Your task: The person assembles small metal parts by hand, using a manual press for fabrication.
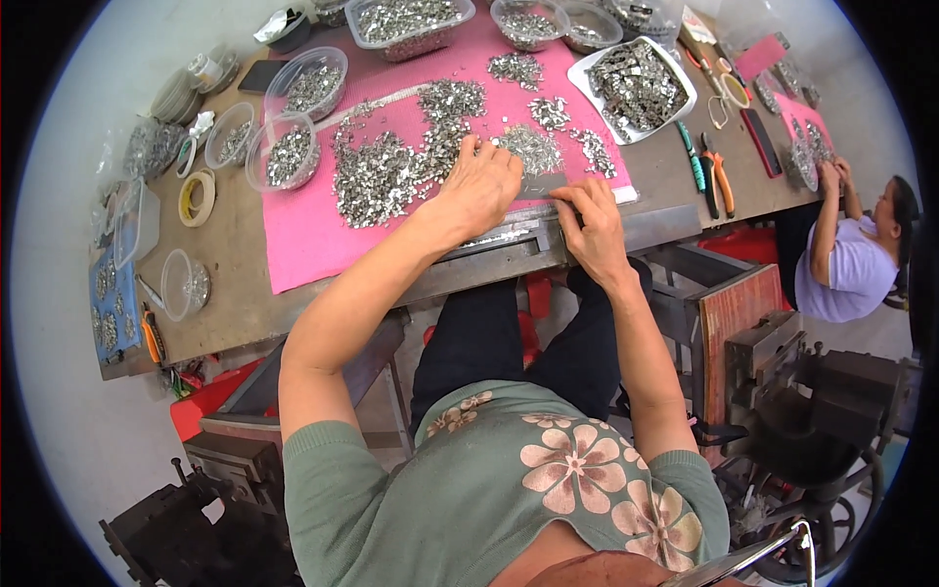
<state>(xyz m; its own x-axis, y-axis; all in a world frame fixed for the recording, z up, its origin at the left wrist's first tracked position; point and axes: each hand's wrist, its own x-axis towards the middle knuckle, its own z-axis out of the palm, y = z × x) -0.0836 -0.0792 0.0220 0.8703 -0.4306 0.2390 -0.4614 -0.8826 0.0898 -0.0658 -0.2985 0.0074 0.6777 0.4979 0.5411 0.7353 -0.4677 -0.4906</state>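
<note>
My left hand [483, 186] is over the pink cloth [303, 240], its fingers curled together beside a large heap of small shiny metal pieces [377, 181]. Whatever its fingertips hold is hidden or too small to name. My right hand [595, 233] is at the table's front edge, thumb and fingers drawn together next to a dark flat plate [544, 183]; what they hold cannot be made out. Beyond the plate lies a pile of fine silvery pieces [533, 150]. A metal bar-like fixture [499, 240] runs along the table edge below both hands.
Clear plastic tubs [290, 157] of metal parts stand left and at the back. A white tray [629, 88] of linked metal pieces sits behind right. Orange-handled pliers [722, 181], a tape roll [197, 199] and a red-and-black phone [761, 143] lie around. Another person [856, 249] works at right.
</note>
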